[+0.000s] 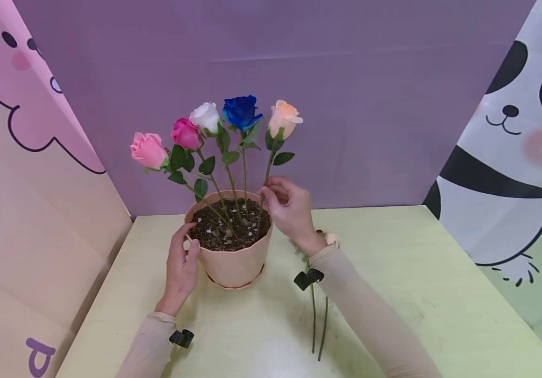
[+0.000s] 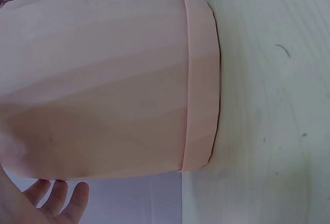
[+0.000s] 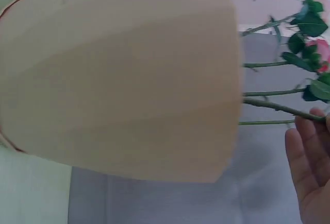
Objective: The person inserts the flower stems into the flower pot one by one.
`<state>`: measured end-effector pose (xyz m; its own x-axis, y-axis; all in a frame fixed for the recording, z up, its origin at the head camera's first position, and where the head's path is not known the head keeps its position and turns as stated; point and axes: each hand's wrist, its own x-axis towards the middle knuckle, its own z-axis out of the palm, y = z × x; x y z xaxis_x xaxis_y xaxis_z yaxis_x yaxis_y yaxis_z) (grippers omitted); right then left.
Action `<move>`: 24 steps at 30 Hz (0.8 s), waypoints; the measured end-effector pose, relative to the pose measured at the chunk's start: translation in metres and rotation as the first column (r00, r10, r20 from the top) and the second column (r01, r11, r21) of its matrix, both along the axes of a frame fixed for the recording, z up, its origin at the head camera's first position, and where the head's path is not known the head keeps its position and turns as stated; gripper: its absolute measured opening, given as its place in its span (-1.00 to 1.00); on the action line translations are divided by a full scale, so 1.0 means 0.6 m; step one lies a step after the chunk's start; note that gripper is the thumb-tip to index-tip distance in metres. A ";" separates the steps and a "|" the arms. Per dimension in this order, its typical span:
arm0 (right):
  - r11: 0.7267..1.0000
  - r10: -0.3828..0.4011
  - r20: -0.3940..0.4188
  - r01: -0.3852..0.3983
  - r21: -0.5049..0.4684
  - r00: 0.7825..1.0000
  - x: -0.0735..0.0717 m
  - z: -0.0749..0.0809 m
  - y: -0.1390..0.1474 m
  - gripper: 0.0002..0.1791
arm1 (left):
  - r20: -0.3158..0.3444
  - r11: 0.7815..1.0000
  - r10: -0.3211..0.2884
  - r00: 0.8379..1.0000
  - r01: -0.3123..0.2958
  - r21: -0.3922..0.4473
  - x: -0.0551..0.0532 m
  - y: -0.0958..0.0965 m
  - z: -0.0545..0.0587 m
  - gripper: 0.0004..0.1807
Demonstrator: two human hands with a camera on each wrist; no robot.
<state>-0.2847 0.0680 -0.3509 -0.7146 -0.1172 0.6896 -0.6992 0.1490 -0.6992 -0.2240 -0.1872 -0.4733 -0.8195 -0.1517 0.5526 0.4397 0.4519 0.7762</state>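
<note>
A peach-coloured flowerpot [image 1: 235, 265] filled with dark soil [image 1: 214, 231] stands on a saucer. My left hand [image 1: 183, 262] holds the pot's left side at the rim; in the left wrist view its fingers [image 2: 56, 198] curl along the pot wall. My right hand [image 1: 292, 207] pinches the stem of a peach rose [image 1: 284, 119], whose lower end reaches the soil near the right rim. Upright in the same soil are a blue rose [image 1: 241, 111], a white rose [image 1: 206, 116] and a magenta rose [image 1: 186, 133], with a light pink rose [image 1: 149, 150] leaning left.
Two more flowers lie on the pale table [image 1: 394, 262] right of the pot, partly under my right forearm; their thin stems [image 1: 313, 320] point toward me. A purple backdrop [image 1: 370, 121] rises behind the table, and printed side panels [image 1: 502, 210] flank it.
</note>
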 end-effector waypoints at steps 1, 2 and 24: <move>1.000 0.005 -0.020 -0.004 0.004 1.000 -0.003 -0.003 -0.006 -0.87 | 0.000 1.000 0.003 1.000 -0.003 -0.001 0.000 -0.001 0.000 -0.47; 1.000 0.012 -0.045 -0.011 0.012 0.999 -0.005 -0.004 -0.011 -0.87 | 0.000 1.000 0.006 1.000 -0.006 0.000 0.001 -0.003 0.001 -0.47; 1.000 -0.005 -0.170 0.000 -0.028 0.985 -0.002 -0.053 -0.096 -0.85 | 0.039 1.000 0.002 0.999 -0.001 -0.018 0.000 0.001 0.000 -0.47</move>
<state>-0.2860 0.0105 -0.3826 -0.5867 -0.0949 0.8042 -0.8081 0.1336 -0.5737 -0.2241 -0.1869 -0.4730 -0.8401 -0.1432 0.5231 0.4089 0.4665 0.7844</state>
